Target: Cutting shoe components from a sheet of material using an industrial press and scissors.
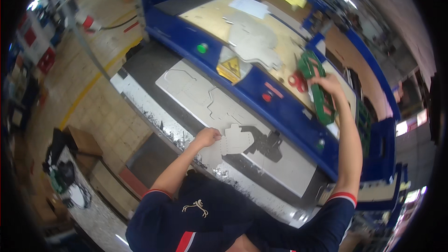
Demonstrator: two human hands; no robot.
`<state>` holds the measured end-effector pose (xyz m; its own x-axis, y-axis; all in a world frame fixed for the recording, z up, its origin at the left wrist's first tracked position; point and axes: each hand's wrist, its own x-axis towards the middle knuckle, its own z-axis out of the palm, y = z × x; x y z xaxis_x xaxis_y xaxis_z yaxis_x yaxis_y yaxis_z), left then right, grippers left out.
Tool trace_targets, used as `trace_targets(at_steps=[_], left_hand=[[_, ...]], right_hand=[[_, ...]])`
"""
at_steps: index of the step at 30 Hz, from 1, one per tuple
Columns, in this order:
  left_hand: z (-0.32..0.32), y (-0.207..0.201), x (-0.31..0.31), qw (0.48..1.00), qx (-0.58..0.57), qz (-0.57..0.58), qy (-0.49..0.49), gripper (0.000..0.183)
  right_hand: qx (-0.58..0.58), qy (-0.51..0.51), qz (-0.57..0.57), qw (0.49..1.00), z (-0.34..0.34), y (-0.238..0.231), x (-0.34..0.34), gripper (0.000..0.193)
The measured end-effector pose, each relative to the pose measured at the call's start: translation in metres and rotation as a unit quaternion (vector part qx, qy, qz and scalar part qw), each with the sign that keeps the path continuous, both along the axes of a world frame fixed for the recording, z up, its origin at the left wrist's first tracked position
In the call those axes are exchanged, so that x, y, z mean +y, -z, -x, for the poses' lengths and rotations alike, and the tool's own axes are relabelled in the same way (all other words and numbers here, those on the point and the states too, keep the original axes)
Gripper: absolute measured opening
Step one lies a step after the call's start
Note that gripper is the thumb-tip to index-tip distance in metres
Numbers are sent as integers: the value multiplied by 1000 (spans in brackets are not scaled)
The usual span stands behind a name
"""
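My left hand pinches the edge of a light grey die-cut cardboard piece, with slots and dashed crease lines. The piece lies over a large pale cardboard sheet with cut outlines, beside a dark cut-out opening. My right arm stretches to the far right. There my right hand is closed over a long green tray-like object with pinkish patches, next to a red rounded object. What its fingertips grip is hidden.
A blue machine bar carries a green button, a red button and a yellow warning sign. Beyond it, a grey cut cardboard shape lies on a wooden board. A metal edge strip with dark scraps runs nearest me.
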<state>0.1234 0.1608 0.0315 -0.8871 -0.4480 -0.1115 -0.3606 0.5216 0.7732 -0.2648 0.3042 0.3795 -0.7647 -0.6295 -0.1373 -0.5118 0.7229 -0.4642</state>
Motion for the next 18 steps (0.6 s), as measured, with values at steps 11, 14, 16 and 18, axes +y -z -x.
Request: trace_targets(at_steps=[11,14,16,18], left_hand=[[94,-239,-122,901,341,242,-120,17],[139,-265,-156,897,279,342,-10,46],[162,-277,-157,889,231,394,29,57],[171,-300,-151,930,-10,351,111,73]], right_hand=[[-13,48,2,999,8,31,-9,75],[367,86,-61,924,-40,38,-21,78],[413,23,45,909,-66,52,-23,70],[379,-43,150,912,-94,65,-30,58]])
